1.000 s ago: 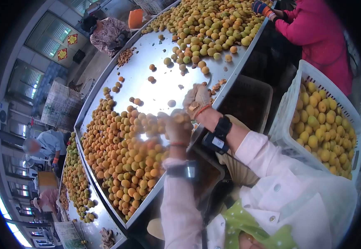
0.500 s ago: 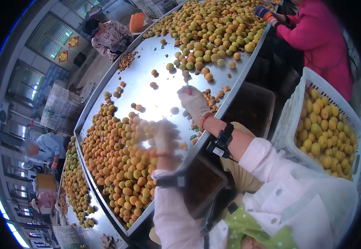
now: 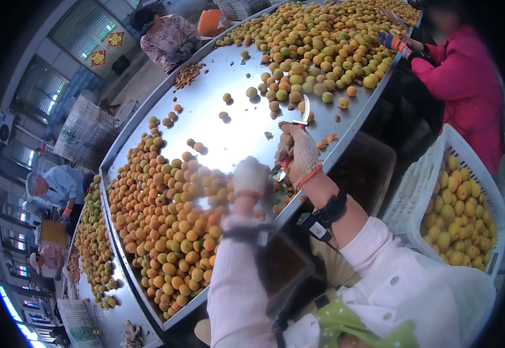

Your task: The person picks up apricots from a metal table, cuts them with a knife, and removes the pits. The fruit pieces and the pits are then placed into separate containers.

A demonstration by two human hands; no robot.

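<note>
My right hand [image 3: 300,152], in a pale glove, is closed around a red-handled knife [image 3: 306,110] with a curved blade pointing up and away over the metal table [image 3: 229,124]. Left of it, my left hand [image 3: 251,177], also gloved, is smeared by motion above the table near the edge of a large heap of orange apricots [image 3: 171,214]; its fingers cannot be made out. Beside my right hand lie cut apricot pieces [image 3: 326,141]. Farther up the table is another heap of yellow-green apricots [image 3: 322,46].
A white crate [image 3: 447,156] of yellow apricots stands at right, with a person in pink [image 3: 467,81] beyond it. Another person [image 3: 168,40] is across the table. A third person [image 3: 58,185] is at far left. A dark bin [image 3: 368,168] sits below the table edge.
The knife blade now shows above my right hand. My left hand has moved right and away from the orange apricots, toward my right hand. The view has shifted slightly.
</note>
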